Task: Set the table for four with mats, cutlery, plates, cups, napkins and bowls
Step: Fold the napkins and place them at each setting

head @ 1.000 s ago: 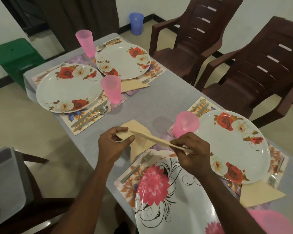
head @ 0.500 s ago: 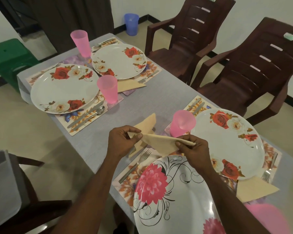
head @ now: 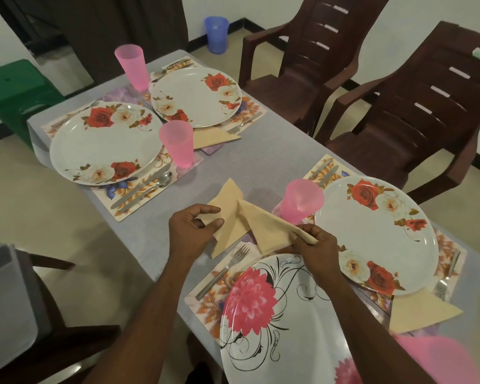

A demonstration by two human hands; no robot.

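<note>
Both hands work a beige napkin (head: 234,220) just above the counter (head: 261,162), between the near fork (head: 222,270) and a pink cup (head: 301,200). The left hand (head: 190,231) has its grip clamped on the napkin's left part, thumb and forefinger pinching the cloth near a lower corner, while one point of the cloth sticks up toward the far side. The right hand (head: 315,245) has its grip clamped on a folded edge, fingers curled over it, so that a flap runs tilted from the middle of the napkin down to this hand. Below the hands a plate with a pink flower (head: 275,314) sits on a mat (head: 205,297), the fork lying on the mat at the plate's left. To the right a rose plate (head: 377,234) stands on its own mat, the pink cup at its left rim, and a folded napkin (head: 421,311) lies at its near edge beside another fork (head: 446,281). Across the counter two more rose plates (head: 106,142) (head: 196,97) rest on mats, each with a pink cup near it, cutlery alongside, and one folded napkin (head: 214,135) between them. Two brown chairs (head: 416,101) stand beyond the right side.
</note>
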